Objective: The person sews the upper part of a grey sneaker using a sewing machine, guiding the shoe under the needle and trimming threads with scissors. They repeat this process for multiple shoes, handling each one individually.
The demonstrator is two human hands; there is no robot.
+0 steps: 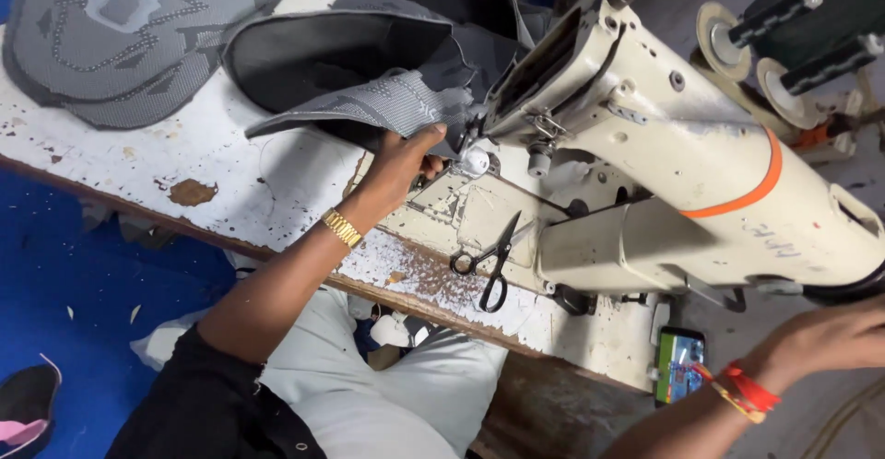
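- Left hand (398,166) pinches one grey patterned fabric piece (387,100) at the needle end of one cream sewing machine (682,146).
- Right hand (830,339), near right, touches nothing; whether its fingers are curled cannot be told.
- One pair of black scissors (489,261) lies on the white table (277,182).
- Two thread spools (774,17) stand far right.

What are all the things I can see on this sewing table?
Sewing machine: one, cream with an orange band, right side of table.
Grey patterned fabric piece: one, at the needle, under the left hand.
Stack of grey pieces: one pile, top left.
Scissors: one pair, black, on the machine bed.
Thread spools: two, black, top right.
Phone: one, lit screen, table's near edge.
Table: one, white, chipped paint.
Left hand: gold bracelet, fingers on the fabric.
Right hand: red wrist threads, holds nothing seen.
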